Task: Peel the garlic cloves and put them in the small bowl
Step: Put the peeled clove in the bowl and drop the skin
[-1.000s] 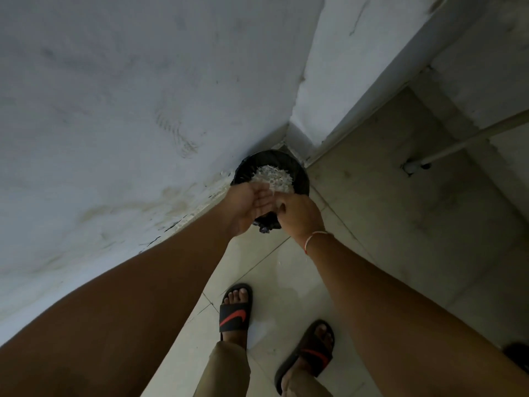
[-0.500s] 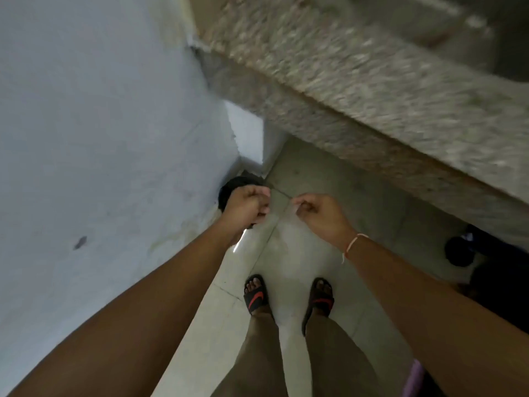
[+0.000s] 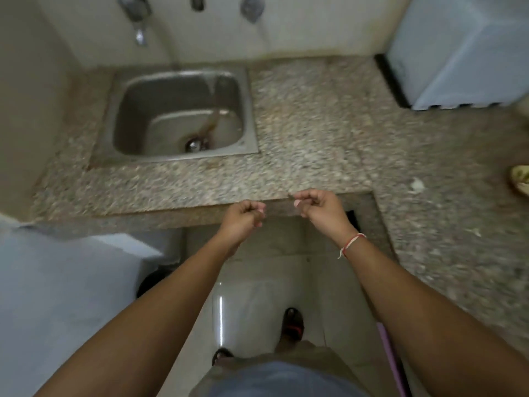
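Note:
My left hand (image 3: 243,216) and my right hand (image 3: 320,207) hover side by side, a little apart, just in front of the granite counter's front edge (image 3: 200,207). Both have their fingers curled in, and I see nothing held in either. A red and white thread circles my right wrist. A small white scrap (image 3: 416,185), perhaps garlic skin, lies on the counter to the right. No garlic clove or small bowl shows plainly; the view is blurred by motion.
A steel sink (image 3: 249,121) is set in the counter at the back left, with taps (image 3: 139,35) on the wall above. A pale blue box (image 3: 458,53) stands back right. A yellowish object (image 3: 521,179) is cut off at the right edge. A black bin (image 3: 151,280) sits on the floor, low left.
My view swung up from the black bin on the floor to the counter and sink. Both hands left the bin, drew apart and rose to the counter's edge.

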